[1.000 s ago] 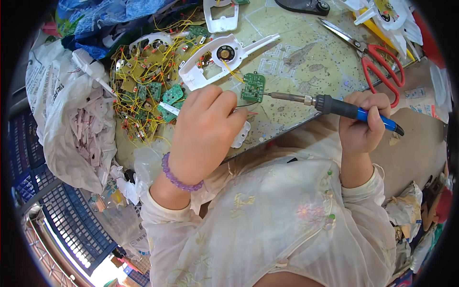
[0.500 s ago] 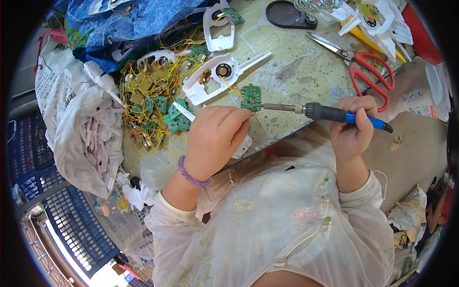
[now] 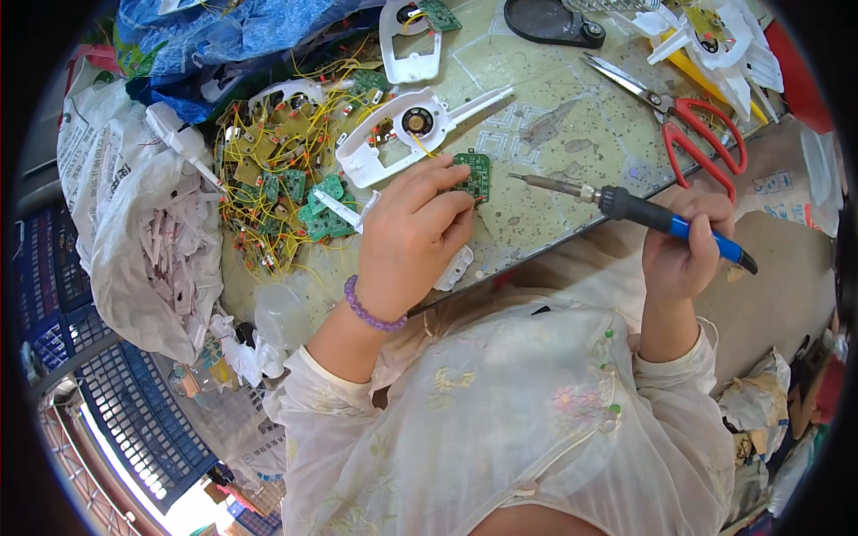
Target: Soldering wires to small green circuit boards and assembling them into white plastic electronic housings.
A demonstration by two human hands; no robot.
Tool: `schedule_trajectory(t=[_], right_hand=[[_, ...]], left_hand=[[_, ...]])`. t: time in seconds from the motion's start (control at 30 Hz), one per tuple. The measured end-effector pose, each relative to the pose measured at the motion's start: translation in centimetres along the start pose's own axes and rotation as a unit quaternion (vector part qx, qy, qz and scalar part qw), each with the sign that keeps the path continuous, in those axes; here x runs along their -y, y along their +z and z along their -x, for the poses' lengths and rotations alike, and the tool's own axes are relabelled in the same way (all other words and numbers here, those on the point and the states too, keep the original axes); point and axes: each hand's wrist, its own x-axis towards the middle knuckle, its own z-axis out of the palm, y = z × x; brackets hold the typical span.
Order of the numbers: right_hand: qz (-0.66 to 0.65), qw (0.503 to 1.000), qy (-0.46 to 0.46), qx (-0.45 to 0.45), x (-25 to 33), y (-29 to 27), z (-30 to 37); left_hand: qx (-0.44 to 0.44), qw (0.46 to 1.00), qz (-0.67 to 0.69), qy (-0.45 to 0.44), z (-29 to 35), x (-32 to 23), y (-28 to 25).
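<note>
My right hand [image 3: 686, 246] is wrapped round the blue and black handle of a soldering iron [image 3: 639, 210]. The iron's metal tip points left, a short way off a small green circuit board [image 3: 478, 176] on the table. At that board's left edge are the bent fingers of my left hand [image 3: 416, 223], gripping it; the thumb is mostly hidden. Just beyond lies a white plastic housing [image 3: 380, 156] with a round black speaker [image 3: 417, 121] in it. A yellow wire runs from the speaker toward the board.
To the left is a heap of yellow-wired circuit boards [image 3: 259, 179], beside a white sack [image 3: 116, 205] of pale plastic pieces. Red-handled scissors [image 3: 684, 134] lie at the right. A black magnifier-shaped holder [image 3: 541, 22] and more white housings [image 3: 407, 62] are farther back.
The soldering iron has drawn back to the right, its tip leaving the circuit board. My left fingers have shifted up along the board's left side.
</note>
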Motion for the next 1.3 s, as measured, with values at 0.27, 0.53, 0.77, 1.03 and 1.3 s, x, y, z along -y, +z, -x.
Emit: schedule_trajectory(t=[0.27,0.53,0.77,1.03,1.3], right_hand=[[0.046,0.989,-0.089,0.109,-1.5,-0.3,1.0],[0.047,0.986,-0.1,0.128,-1.7,0.3,0.8],[0.04,0.985,-0.089,0.143,-1.6,0.5,1.0],[0.051,0.985,-0.084,0.143,-1.6,0.7,1.1],[0.049,0.984,-0.08,0.15,-1.6,0.8,1.0]], left_hand=[[0.016,0.999,0.031,-0.036,0.3,0.3,0.1],[0.022,0.997,0.055,-0.055,0.4,0.4,-0.2],[0.03,0.998,0.043,-0.044,0.3,0.4,-0.3],[0.028,0.998,0.037,-0.043,0.3,0.2,-0.3],[0.02,0.998,0.037,-0.044,0.3,0.3,-0.2]])
